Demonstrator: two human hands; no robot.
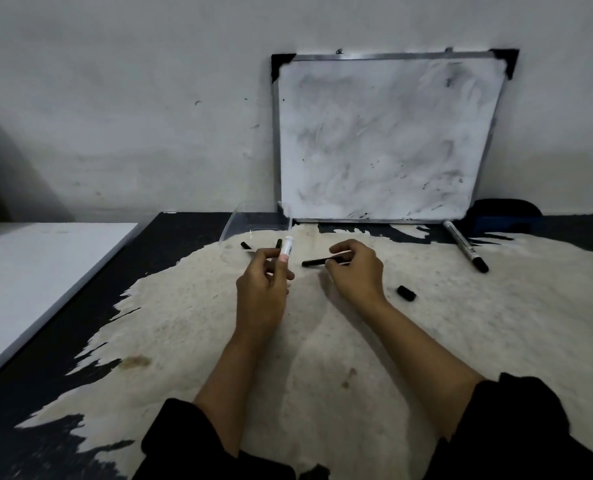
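My left hand (pixel 262 289) pinches a white marker barrel (pixel 286 248) that points up and away. Just to its right, my right hand (pixel 354 270) grips a thin black stick (pixel 317 261), maybe the marker's ink core, which lies nearly level and points left. A loose black cap (pixel 406 293) lies on the table to the right of my right hand. Another white marker with a black cap (pixel 465 245) lies further right. Two small black pieces (pixel 245 245) (pixel 279 242) lie beyond my left hand.
A smudged whiteboard (pixel 385 140) leans against the wall at the back of the worn black table (pixel 170 237). A clear plastic holder (pixel 257 223) stands at its lower left corner, a dark eraser (pixel 504 213) at its lower right. A white panel (pixel 39 271) lies at left.
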